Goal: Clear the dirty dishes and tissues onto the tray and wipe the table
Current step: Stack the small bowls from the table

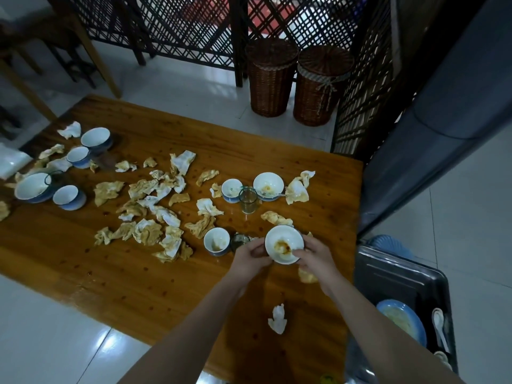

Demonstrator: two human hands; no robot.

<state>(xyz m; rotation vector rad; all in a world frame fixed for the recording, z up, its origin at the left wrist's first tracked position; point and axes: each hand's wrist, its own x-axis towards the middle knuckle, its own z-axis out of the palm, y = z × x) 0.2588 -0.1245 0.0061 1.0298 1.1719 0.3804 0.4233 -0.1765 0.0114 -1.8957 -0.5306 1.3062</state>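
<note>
Two hands on one bowl right now: your left hand has thumb and fingers curled onto its left edge, and your right hand wraps the right side with the thumb hooked over the rim, so both are gripping it. It's white with a brown sauce smear inside, and it's over the table near the right end; can't tell if it's lifted or resting on the wood. Just left of it are a dark glass and a small bowl with some residue in it. Further back, a clear glass stands between two back bowls, both dirty. Crumpled tissues — some white, most stained yellow-brown — are scattered all over the middle of the table. One stained tissue lies partly under your right wrist, and a lone white tissue sits near the front edge. Four blue-and-white left bowls cluster at the far left end. The tray sits low, just off the table's right end, with a blue plate and a white spoon in it. Two wicker baskets stand on the floor beyond the table.
</note>
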